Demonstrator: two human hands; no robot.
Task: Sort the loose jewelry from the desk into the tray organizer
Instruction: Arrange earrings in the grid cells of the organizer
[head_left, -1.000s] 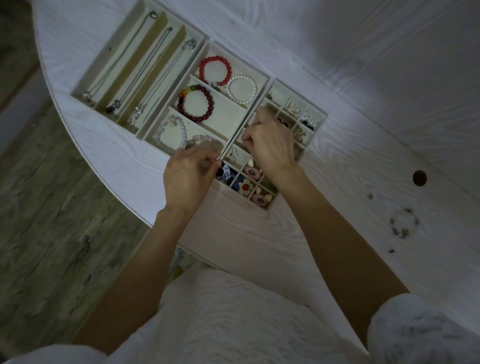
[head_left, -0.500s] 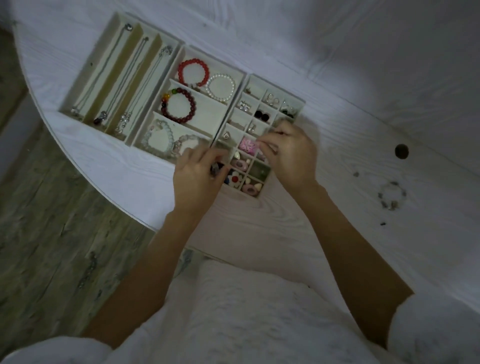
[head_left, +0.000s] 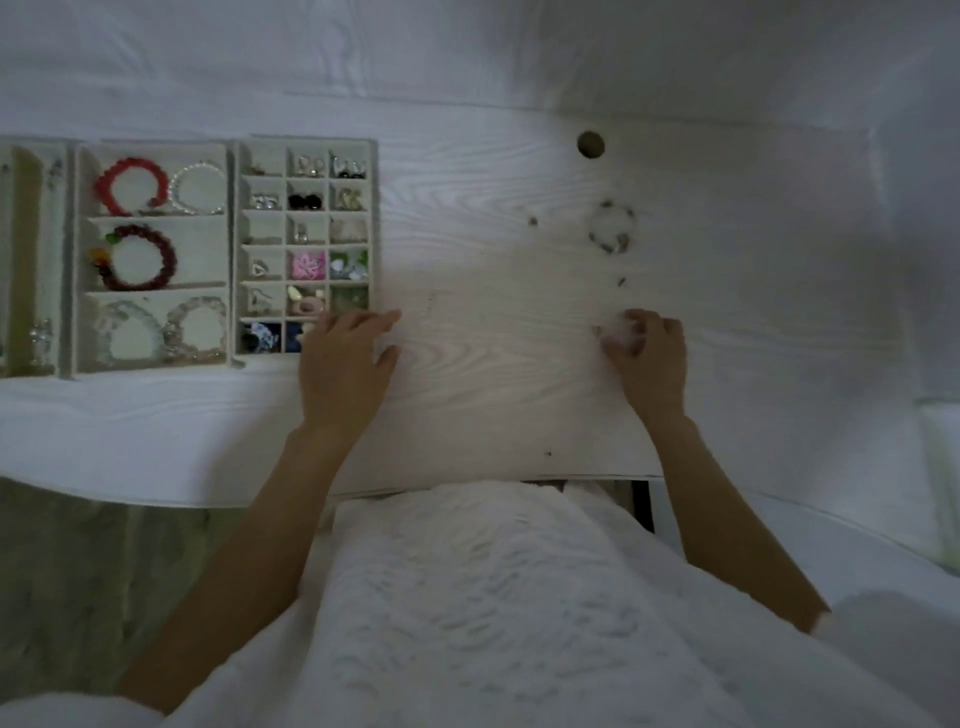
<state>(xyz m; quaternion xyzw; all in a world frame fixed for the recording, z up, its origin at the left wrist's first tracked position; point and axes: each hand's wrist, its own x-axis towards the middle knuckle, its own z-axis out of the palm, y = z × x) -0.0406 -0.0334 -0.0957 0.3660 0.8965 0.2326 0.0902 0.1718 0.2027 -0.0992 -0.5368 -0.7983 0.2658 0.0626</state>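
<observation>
Resting on the near right corner of the small-compartment tray (head_left: 306, 148), the left hand (head_left: 345, 364) lies flat, fingers (head_left: 363, 322) straight and relaxed, holding nothing; fingertips reach past the tray's right wall onto bare bench (head_left: 493, 338). Right hand (head_left: 649, 358) sits well apart to the right, mid-bench, fingers (head_left: 631, 319) curled in over a small pale piece (head_left: 597, 330) lying at the fingertips; blur there, cannot tell if it is pinched or only touched.

Loose jewelry on the bench: a beaded bracelet (head_left: 612, 227) beyond the right hand, toward the far edge, below a round cable hole (head_left: 590, 144). A tiny dark bit (head_left: 533, 221) left of the bracelet, another (head_left: 621, 282) between bracelet and right hand. Too small to identify.

Trays line the left part of the bench, touching side by side. Small-compartment tray holds earrings and charms, including a pink flower piece (head_left: 307, 265) and a dark pair (head_left: 304, 201). Middle tray (head_left: 78, 260) has three rows: red bracelet (head_left: 130, 186) and pearl bracelet (head_left: 200, 188) far row, dark red bracelet (head_left: 139, 257) middle row, two clear bracelets (head_left: 161, 330) near row. A third tray (head_left: 31, 260) is cut off at the left edge, contents unclear.

White garment (head_left: 493, 597) fills the bottom of the view.
</observation>
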